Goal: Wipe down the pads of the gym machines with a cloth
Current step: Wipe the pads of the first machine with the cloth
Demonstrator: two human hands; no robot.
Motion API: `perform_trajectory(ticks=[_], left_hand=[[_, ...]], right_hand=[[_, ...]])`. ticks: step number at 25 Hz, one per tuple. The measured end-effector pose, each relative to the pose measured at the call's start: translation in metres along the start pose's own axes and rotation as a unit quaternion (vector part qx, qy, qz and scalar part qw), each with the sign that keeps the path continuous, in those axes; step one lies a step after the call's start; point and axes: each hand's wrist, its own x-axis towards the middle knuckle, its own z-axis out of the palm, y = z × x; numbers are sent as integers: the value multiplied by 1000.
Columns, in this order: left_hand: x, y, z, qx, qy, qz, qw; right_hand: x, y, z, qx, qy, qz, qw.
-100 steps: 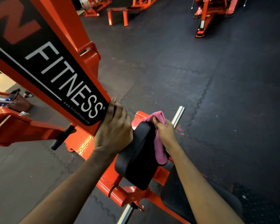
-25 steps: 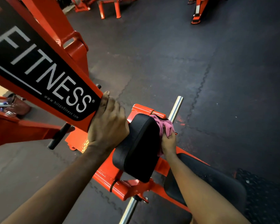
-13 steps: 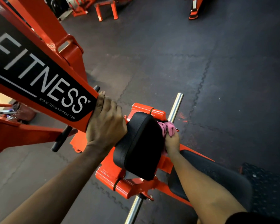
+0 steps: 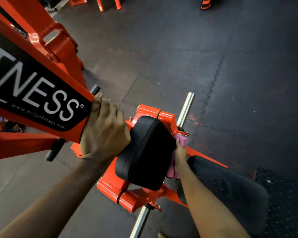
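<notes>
A black padded rest [image 4: 146, 152] stands upright on an orange machine frame [image 4: 120, 188] in the middle of the view. My right hand [image 4: 180, 154] holds a pink cloth [image 4: 181, 140] against the pad's far right face; most of that face is hidden behind the pad. The cloth's lower end hangs out under my wrist. My left hand [image 4: 103, 133] grips the end of the orange beam [image 4: 40, 98] with the black "FITNESS" panel, just left of the pad. A second black seat pad [image 4: 229, 188] lies below my right forearm.
Chrome bars [image 4: 185, 109] stick out of the frame above and below the pad. A black handle [image 4: 54, 149] sits under the beam. Dark rubber floor tiles [image 4: 230, 74] spread to the right. Other orange machines [image 4: 108, 4] stand far off at the top.
My right hand has slid the cloth from the pad's top edge down its right side. The left hand has kept its grip on the beam. The view has tilted down and closer.
</notes>
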Motion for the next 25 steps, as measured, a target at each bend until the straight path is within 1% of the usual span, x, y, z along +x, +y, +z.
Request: perform_trajectory(ticks=[1,2,3,5,6,7,9,10,11,13,14,15,16,17,18,20,22,23,25], left_hand=[[0,-1,9,-21,40,-32,998],[2,-2,6,-19,46,-25,998],[2,-1,8,-17,76,-28,997],[2,2,8,-17,76,-29,997],[3,3,5,-18,57,-33,998],[3,3,6,-12,56,-36,998],[2,3,4,-10,51,-35,998],[2,2,3,-11,47,-38,998],[3,2,4,-13,59,-40,997],[2,2,4,-16,66,-38,997],[2,2,4,-20,58,-42,997],[3,3,5,-14,65,-43,997],[3,2,5,-14,68,-42,997],[3,2,5,-12,64,-42,997],[3,3,5,-12,58,-44,997],[2,3,5,-12,57,-46,997],[2,2,4,-11,46,-44,998],[1,2,3,-10,44,-44,998],[2,1,3,-10,47,-44,998]], right_hand=[[15,1,9,26,-16,5,1000],[24,5,10,45,-19,21,999],[26,7,9,64,-9,43,997],[31,28,-2,58,-6,86,995],[28,41,-7,34,7,103,994],[32,59,-10,32,23,121,992],[24,75,-14,33,17,122,992],[17,64,-13,31,11,114,993],[10,46,-7,37,17,88,995],[14,21,2,67,28,57,996],[15,13,7,79,20,54,995],[15,12,9,68,15,56,996],[16,23,10,68,12,65,996],[24,46,6,91,8,78,993],[32,78,0,97,7,80,992],[29,137,-14,94,-3,112,989],[25,174,-29,96,12,100,990],[17,167,-31,73,8,108,991],[-22,92,-13,33,30,90,995]])
